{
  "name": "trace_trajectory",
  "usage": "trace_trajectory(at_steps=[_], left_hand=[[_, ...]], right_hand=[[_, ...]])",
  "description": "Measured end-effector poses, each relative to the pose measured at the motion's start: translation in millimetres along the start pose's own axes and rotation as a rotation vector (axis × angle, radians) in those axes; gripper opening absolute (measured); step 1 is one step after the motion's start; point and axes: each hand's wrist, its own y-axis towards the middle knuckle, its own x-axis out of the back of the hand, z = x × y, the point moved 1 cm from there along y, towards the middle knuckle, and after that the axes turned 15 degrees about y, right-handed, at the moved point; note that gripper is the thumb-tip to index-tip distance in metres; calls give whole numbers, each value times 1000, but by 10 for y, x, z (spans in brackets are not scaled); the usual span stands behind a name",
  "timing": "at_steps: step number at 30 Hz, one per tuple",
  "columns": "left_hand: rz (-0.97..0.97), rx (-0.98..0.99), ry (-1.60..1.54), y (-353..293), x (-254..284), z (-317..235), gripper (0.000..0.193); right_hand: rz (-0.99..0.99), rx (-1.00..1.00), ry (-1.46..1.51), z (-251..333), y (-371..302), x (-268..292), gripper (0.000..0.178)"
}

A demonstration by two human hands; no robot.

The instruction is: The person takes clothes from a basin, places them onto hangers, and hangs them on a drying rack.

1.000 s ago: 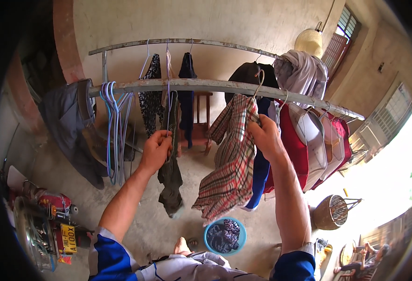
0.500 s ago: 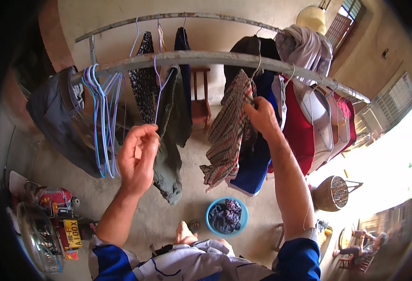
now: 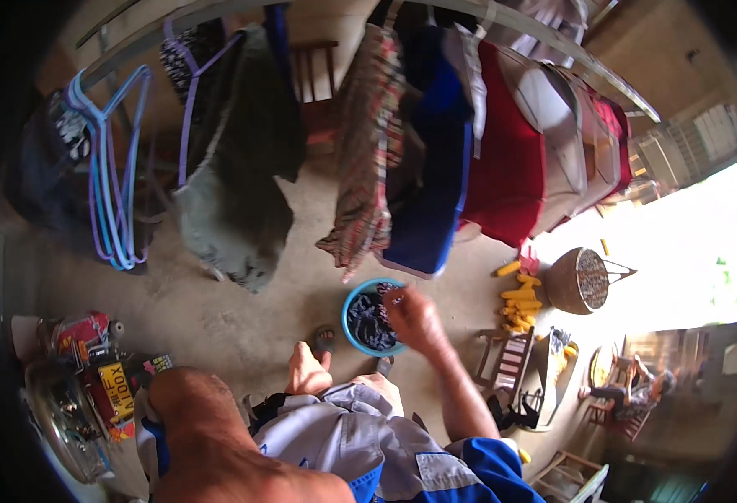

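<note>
My right hand (image 3: 412, 317) is down over the right side of a round blue basin (image 3: 348, 337). Dark wet clothes (image 3: 368, 320) lie in the basin, with a purple patterned cloth (image 3: 385, 290) beside my fingers. Blur hides whether those fingers grip the cloth. At the lower left, close to my body, is my left hand (image 3: 186, 394), its fingers out of sight. In front of me hang grey-green trousers (image 3: 238, 159) on a purple hanger (image 3: 191, 80). To their right hangs a striped, checked garment (image 3: 364, 151).
Several blue and purple hangers (image 3: 110, 168) hang at the rail's left end. Blue, red and pale garments (image 3: 511, 142) fill its right. A motorbike (image 3: 92, 402) stands at left. Corn cobs (image 3: 521, 303), a basket (image 3: 576, 281), a small chair (image 3: 506, 360) and a seated person (image 3: 641, 390) are at right.
Both hands have left the hanging clothes. My right hand has dropped to the basin, and my left has come back toward my body. The view has tilted downward.
</note>
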Motion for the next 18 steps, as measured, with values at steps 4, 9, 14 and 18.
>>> trace_trajectory(at_steps=[4,9,14,18], left_hand=[[4,354,-186,388,-242,336,29],[137,171,-255,227,-608,979,33],[182,171,-336,234,-952,1415,38],[-24,399,-387,395,-992,1685,39]], right_hand=[[92,-103,-48,-834,-1115,84,4],[127,-383,-72,-1310,-2136,520,5],[72,-516,-115,-1467,-2562,990,9],[56,-571,-108,-1586,-2777,1165,11]])
